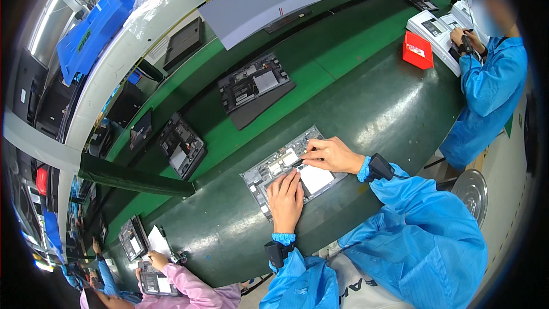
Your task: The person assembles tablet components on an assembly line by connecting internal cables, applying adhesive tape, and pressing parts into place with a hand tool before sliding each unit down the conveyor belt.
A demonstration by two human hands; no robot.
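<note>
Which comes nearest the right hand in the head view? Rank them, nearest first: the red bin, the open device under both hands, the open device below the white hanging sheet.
From the right hand:
1. Open device under both hands: directly beneath its fingertips.
2. Open device below the white hanging sheet: across the bench, ahead and left.
3. Red bin: farther along the bench, ahead and right.

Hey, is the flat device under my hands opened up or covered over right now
Opened up: the flat device shows bare circuit parts and a white panel, with no cover over them.
</note>
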